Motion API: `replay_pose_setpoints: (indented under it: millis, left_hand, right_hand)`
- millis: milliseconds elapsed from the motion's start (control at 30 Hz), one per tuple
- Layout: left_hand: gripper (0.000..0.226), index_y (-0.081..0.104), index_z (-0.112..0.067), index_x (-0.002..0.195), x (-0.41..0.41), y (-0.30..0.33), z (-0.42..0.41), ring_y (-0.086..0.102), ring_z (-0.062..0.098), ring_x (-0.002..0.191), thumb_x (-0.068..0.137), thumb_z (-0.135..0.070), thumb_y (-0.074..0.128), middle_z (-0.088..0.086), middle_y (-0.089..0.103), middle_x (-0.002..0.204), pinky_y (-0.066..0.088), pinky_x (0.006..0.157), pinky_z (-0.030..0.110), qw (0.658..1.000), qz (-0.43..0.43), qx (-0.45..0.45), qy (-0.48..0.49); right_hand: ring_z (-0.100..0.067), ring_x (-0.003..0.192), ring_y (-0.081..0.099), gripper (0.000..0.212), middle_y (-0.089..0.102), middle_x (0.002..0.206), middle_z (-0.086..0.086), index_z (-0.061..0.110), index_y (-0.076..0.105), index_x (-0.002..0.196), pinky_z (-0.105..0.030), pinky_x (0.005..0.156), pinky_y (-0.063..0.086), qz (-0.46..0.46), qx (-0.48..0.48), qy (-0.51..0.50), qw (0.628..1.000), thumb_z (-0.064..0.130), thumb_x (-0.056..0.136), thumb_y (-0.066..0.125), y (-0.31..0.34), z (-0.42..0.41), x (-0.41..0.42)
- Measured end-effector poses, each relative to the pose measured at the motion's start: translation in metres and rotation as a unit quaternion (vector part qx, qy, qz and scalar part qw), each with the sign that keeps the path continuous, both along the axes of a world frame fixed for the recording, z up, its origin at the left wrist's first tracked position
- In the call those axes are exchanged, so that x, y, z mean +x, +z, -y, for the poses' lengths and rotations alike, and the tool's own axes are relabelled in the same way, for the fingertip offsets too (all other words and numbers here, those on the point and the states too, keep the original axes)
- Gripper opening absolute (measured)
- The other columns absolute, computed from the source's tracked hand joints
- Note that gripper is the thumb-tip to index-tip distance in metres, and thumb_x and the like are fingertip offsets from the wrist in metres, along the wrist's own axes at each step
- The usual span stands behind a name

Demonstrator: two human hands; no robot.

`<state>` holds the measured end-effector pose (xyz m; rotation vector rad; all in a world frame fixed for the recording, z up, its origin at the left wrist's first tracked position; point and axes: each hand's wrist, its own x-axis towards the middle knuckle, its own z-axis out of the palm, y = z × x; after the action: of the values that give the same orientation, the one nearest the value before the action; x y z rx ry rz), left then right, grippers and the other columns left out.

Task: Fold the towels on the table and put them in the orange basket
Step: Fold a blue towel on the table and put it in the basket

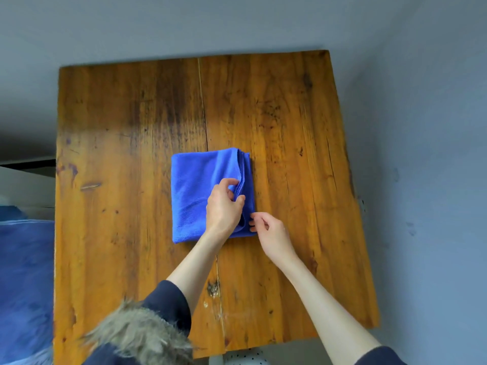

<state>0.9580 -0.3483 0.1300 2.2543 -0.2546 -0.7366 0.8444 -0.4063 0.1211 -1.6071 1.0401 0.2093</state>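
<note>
A blue towel (192, 196), folded into a rough rectangle, lies near the middle of the wooden table (118, 154). My left hand (224, 206) rests on its right half, thumb and fingers pinching the stacked edges along the right side. My right hand (271, 235) is at the towel's near right corner, fingertips pinching the cloth there. The orange basket is not in view.
More blue fabric (25, 280) lies off the table's left edge, low in the frame. A fur-trimmed dark jacket (139, 335) fills the bottom centre. Grey floor surrounds the table on the far and right sides.
</note>
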Motion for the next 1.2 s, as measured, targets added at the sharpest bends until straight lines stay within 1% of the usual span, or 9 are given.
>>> replay_pose_setpoints:
  millis: [167,267,400,533,600,767,933,1067,1200]
  left_hand:
    - [0.027,0.058,-0.014,0.118,-0.013,0.000,-0.013,0.053,0.010,0.072,0.092,-0.013,0.054,0.003,0.056,0.096,0.041,0.073,0.020,0.998,-0.006,-0.058,-0.036]
    - [0.025,0.062,-0.009,0.110,-0.006,0.005,-0.036,0.056,0.023,0.089,0.090,0.000,0.049,0.006,0.059,0.100,0.044,0.080,0.028,0.985,0.151,-0.076,-0.042]
    - [0.035,0.061,-0.007,0.118,0.013,-0.006,-0.074,0.049,0.039,0.119,0.084,0.003,0.058,0.015,0.057,0.125,0.043,0.094,0.049,0.935,0.322,0.079,-0.126]
    - [0.048,0.045,-0.017,0.137,0.015,-0.019,-0.084,0.029,0.039,0.138,0.094,-0.036,0.042,0.013,0.036,0.149,0.016,0.108,0.063,0.881,0.317,0.186,-0.298]
    - [0.055,0.040,-0.023,0.141,0.015,-0.025,-0.081,0.026,0.036,0.140,0.093,-0.048,0.032,0.011,0.030,0.152,0.013,0.108,0.063,0.858,0.311,0.210,-0.351]
    - [0.066,0.034,-0.029,0.144,0.019,-0.035,-0.073,0.023,0.035,0.141,0.086,-0.060,0.033,0.009,0.027,0.154,0.011,0.110,0.063,0.853,0.300,0.220,-0.366]
    - [0.065,0.034,-0.029,0.144,0.024,-0.031,-0.077,0.019,0.036,0.142,0.087,-0.061,0.033,0.007,0.025,0.154,0.007,0.110,0.063,0.849,0.312,0.189,-0.381]
    - [0.050,0.040,-0.019,0.142,0.034,-0.022,-0.072,0.019,0.036,0.142,0.095,-0.037,0.034,0.009,0.029,0.152,0.009,0.110,0.061,0.864,0.339,0.125,-0.350]
    - [0.046,0.042,-0.004,0.137,0.055,-0.022,-0.063,0.024,0.039,0.140,0.095,-0.016,0.031,0.016,0.033,0.149,0.012,0.111,0.056,0.881,0.363,0.087,-0.292]
  right_hand:
    - [-0.026,0.083,0.060,0.037,0.066,0.086,-0.009,0.005,0.063,0.096,-0.035,0.073,0.048,-0.007,-0.006,-0.037,0.999,0.034,0.098,0.040,-0.003,0.002,0.005]
    - [-0.011,0.078,0.059,0.027,0.061,0.075,0.014,0.019,0.062,0.093,-0.019,0.063,0.044,-0.024,-0.043,-0.025,0.998,0.044,0.091,0.051,-0.001,0.000,0.016]
    - [-0.020,0.076,0.058,0.033,0.062,0.076,0.004,0.021,0.053,0.091,-0.032,0.064,0.044,-0.089,-0.137,0.017,0.986,0.053,0.086,0.054,0.000,-0.004,0.032]
    - [-0.025,0.081,0.059,0.019,0.065,0.086,-0.001,0.019,0.053,0.089,-0.032,0.064,0.043,-0.077,-0.189,0.015,0.979,0.038,0.091,0.053,-0.001,-0.007,0.035]
    - [-0.026,0.081,0.060,0.015,0.066,0.085,-0.003,0.017,0.056,0.087,-0.034,0.069,0.045,-0.045,-0.177,-0.016,0.983,0.032,0.091,0.053,-0.002,-0.006,0.033]
    - [-0.017,0.073,0.056,0.009,0.060,0.075,0.003,0.016,0.055,0.081,-0.033,0.071,0.044,0.020,-0.076,-0.095,0.992,0.019,0.090,0.058,-0.002,-0.004,0.029]
    - [-0.020,0.080,0.057,0.006,0.058,0.077,0.006,0.014,0.055,0.084,-0.029,0.071,0.043,-0.011,-0.070,-0.102,0.992,0.017,0.089,0.058,-0.002,-0.003,0.032]
    - [-0.025,0.097,0.055,0.018,0.055,0.106,-0.007,0.007,0.056,0.105,-0.038,0.088,0.044,0.040,-0.281,-0.078,0.956,0.011,0.087,0.056,0.007,-0.002,0.042]
    - [-0.034,0.132,0.041,0.042,0.047,0.137,-0.018,0.002,0.052,0.129,-0.045,0.109,0.030,0.110,-0.480,0.146,0.858,0.010,0.088,0.046,0.001,-0.002,0.069]
